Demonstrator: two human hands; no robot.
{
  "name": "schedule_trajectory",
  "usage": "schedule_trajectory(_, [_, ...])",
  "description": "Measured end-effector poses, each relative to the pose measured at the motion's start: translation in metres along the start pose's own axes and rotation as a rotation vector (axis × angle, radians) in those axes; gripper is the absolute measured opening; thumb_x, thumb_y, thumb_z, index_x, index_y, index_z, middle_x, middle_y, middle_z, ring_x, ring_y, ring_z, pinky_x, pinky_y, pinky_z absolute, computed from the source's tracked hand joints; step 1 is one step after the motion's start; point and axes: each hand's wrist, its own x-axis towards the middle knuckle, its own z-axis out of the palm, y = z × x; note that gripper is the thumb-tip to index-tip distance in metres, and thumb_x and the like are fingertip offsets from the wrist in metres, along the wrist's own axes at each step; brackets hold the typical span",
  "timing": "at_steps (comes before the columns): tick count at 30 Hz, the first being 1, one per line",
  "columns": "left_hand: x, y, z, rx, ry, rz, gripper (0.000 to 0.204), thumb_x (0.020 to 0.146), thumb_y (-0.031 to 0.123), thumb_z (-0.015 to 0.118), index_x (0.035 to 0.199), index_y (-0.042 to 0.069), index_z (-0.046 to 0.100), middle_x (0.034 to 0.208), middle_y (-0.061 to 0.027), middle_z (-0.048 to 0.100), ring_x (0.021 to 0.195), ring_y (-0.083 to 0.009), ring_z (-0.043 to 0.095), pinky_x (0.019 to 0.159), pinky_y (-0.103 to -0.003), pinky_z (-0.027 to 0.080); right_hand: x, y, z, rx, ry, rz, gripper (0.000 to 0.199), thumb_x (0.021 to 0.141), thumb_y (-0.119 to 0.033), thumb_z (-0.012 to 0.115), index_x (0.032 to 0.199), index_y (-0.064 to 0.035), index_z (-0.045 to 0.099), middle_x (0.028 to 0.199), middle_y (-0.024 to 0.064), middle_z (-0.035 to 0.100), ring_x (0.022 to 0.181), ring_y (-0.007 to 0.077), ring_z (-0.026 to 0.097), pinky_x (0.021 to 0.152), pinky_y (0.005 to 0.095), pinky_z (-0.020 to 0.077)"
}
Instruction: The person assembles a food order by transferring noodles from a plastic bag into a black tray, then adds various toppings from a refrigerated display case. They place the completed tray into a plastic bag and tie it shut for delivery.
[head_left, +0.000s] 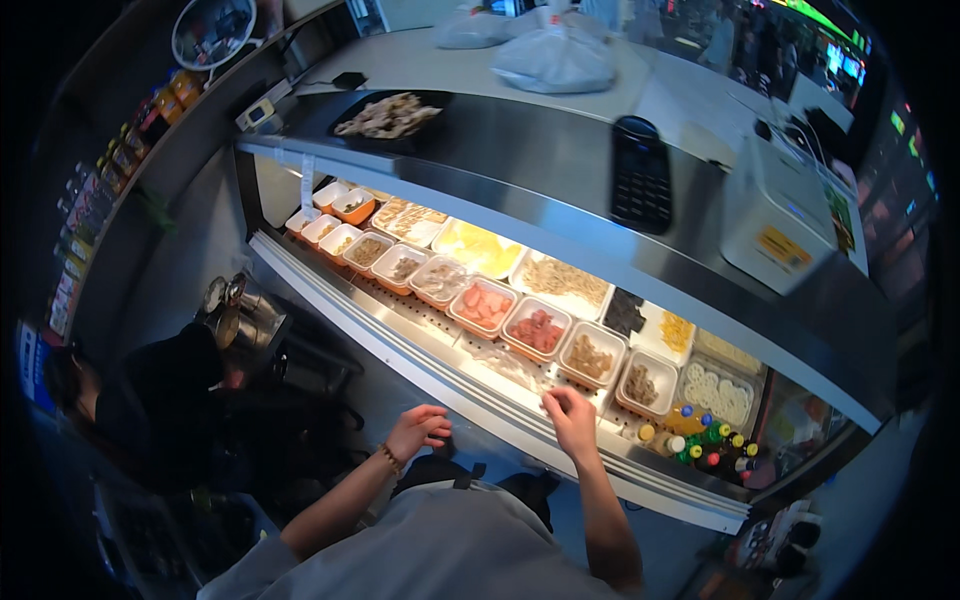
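Over the front rail of a lit refrigerated display counter, my right hand has its thumb and fingers pinched together. Clear plastic film lies on the metal ledge just left of it; whether the fingers hold its edge is too small to tell. My left hand, a beaded bracelet at its wrist, hovers short of the rail with loosely bent fingers apart and nothing in them. Past my right hand stand white tubs of food, among them brown pieces, dark red chunks and pink slices.
Bottles with coloured caps crowd the counter's right end. On the steel top are a black keypad device, a white printer-like box and a dark tray of food. Tied plastic bags sit behind. A person is at the left.
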Motion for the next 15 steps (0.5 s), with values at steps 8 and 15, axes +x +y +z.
schedule_trajectory(8, [0.02,-0.047,-0.183,-0.185,0.184,0.04,0.03,0.093,0.018,0.06,0.12,0.005,0.057,0.101,-0.0083,0.068,0.089,-0.0154,0.067,0.07,-0.028,0.055,0.284,-0.006,0.185,-0.552,0.169,-0.178,0.053,0.081,-0.04,0.069,0.112,0.0038,0.064,0.107,0.023,0.067,0.104,0.0347,0.064,0.092,0.0415,0.0485])
schedule_trajectory(15, [0.055,-0.008,-0.308,-0.095,0.272,0.203,0.03,0.092,0.016,0.061,0.119,0.003,0.059,0.101,-0.0104,0.069,0.09,-0.0167,0.067,0.072,-0.029,0.055,0.382,0.053,0.259,-0.771,-0.023,0.178,0.062,0.078,-0.041,0.071,0.115,0.0074,0.058,0.1,0.0233,0.069,0.09,0.0332,0.068,0.084,0.0375,0.0519])
